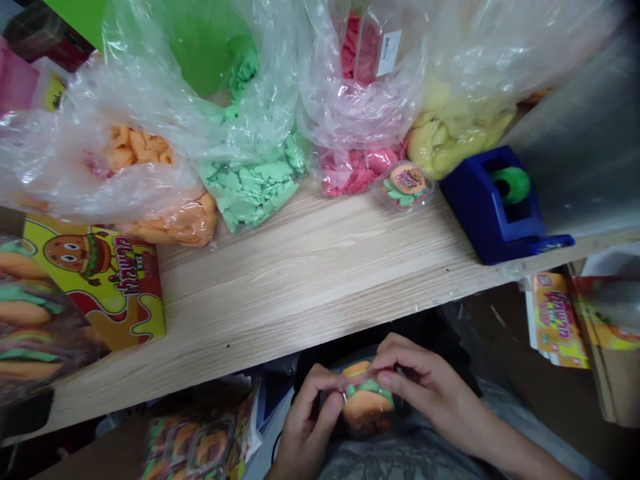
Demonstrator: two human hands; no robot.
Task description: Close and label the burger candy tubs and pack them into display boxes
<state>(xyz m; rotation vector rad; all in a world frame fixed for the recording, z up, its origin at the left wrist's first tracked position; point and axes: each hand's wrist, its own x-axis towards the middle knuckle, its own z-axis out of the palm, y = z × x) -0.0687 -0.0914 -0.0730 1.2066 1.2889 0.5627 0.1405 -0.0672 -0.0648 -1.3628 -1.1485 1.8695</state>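
Observation:
Over my lap, below the table's front edge, a burger-shaped candy in a clear plastic pack (369, 408) is held between both hands. Orange bun halves and a green layer show through the plastic. My left hand (314, 412) pinches the pack's left side with thumb and fingers. At the upper right side, my right hand (417, 377) pinches it too. The fingertips of both hands almost meet over the pack, and they cover part of its middle. On the table, a similar small clear pack (406, 183) with a round orange label and green candy lies near the bag of red pieces.
Plastic bags of orange (175, 223), green (255, 190), red (357, 170) and yellow pieces (445, 137) line the table's back. A blue tape dispenser (493, 213) stands right. A yellow burger box (110, 280) sits left. Packed burgers (200, 447) lie in a box below.

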